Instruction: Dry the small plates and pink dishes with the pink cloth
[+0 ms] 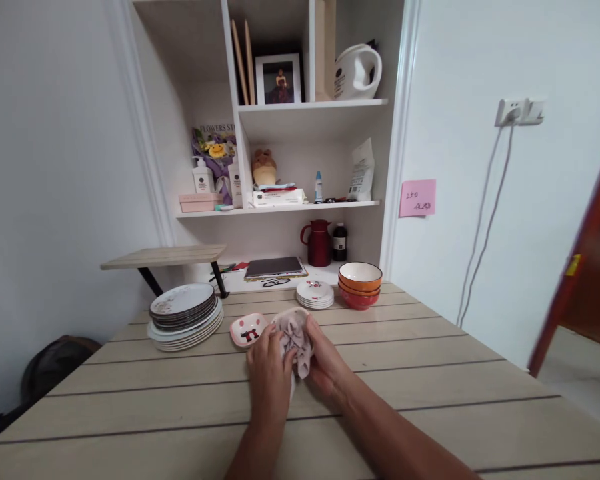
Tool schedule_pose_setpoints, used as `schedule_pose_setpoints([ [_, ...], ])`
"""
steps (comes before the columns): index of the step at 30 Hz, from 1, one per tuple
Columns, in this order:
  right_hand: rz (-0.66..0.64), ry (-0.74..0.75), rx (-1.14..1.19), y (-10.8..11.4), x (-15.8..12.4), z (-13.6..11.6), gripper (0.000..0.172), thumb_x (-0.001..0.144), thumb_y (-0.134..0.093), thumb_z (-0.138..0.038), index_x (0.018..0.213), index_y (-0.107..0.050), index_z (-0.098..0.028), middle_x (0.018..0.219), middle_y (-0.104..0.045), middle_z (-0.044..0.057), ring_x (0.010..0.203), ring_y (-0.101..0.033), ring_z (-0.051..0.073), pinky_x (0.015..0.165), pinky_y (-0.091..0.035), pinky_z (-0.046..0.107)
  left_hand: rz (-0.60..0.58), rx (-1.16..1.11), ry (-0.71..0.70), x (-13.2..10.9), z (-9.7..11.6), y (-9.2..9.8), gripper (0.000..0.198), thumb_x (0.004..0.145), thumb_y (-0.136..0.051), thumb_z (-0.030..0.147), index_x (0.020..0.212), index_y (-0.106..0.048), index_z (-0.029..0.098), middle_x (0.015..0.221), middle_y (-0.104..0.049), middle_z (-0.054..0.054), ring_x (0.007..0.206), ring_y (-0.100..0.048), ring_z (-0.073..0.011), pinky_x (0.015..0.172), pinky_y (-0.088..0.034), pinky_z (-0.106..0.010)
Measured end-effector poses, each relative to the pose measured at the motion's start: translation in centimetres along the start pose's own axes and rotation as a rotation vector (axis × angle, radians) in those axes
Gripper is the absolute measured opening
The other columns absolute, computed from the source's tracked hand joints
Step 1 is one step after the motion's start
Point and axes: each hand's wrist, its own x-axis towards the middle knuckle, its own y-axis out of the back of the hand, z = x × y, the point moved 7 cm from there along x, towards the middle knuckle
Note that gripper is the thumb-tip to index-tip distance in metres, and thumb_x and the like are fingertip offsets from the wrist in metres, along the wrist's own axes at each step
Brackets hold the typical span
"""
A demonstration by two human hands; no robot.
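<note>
A crumpled pale pink cloth (294, 337) lies bunched inside a small bowl (293, 313), of which only the light rim shows behind it. My left hand (271, 363) is closed on the cloth, fingers pressing it into the bowl. Along the bowl's right side my right hand (325, 360) grips the rim, thumb on top. Just left of them, a square pink-and-white dish (249, 330) with a dark and red picture rests on the table. The cloth hides the bowl's inside.
Stacked plates (184, 317) stand at the left beside a small wooden riser (165, 257). Small saucers (315, 295) and stacked orange and red bowls (360, 285) sit at the back right. Behind are a closed laptop (274, 267), glasses (276, 283) and a red jug (319, 243).
</note>
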Motion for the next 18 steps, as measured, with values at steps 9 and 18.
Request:
schedule_pose_setpoints([
  [9, -0.01, -0.045, 0.047, -0.5, -0.2, 1.2, 0.033, 0.081, -0.071, -0.043, 0.105, -0.063, -0.021, 0.102, -0.073, 0.004, 0.093, -0.068, 0.015, 0.086, -0.053, 0.027, -0.066, -0.011, -0.014, 0.4, 0.3, -0.9, 0.036, 0.093, -0.049, 0.026, 0.126, -0.062, 0.033, 0.13, -0.064, -0.002, 0.122, -0.052, -0.0261, 0.102, -0.038, -0.049],
  [18, 0.071, -0.215, -0.076, 1.2, 0.3, -0.1, 0.048, 0.087, -0.055, -0.059, 0.094, -0.066, -0.013, 0.086, -0.074, 0.01, 0.079, -0.07, 0.02, 0.072, -0.056, 0.032, -0.313, -0.149, -0.117, 0.5, 2.1, -1.7, 0.032, 0.088, -0.057, 0.034, 0.117, -0.067, 0.038, 0.132, -0.061, 0.0, 0.126, -0.045, -0.0261, 0.106, -0.032, -0.051],
])
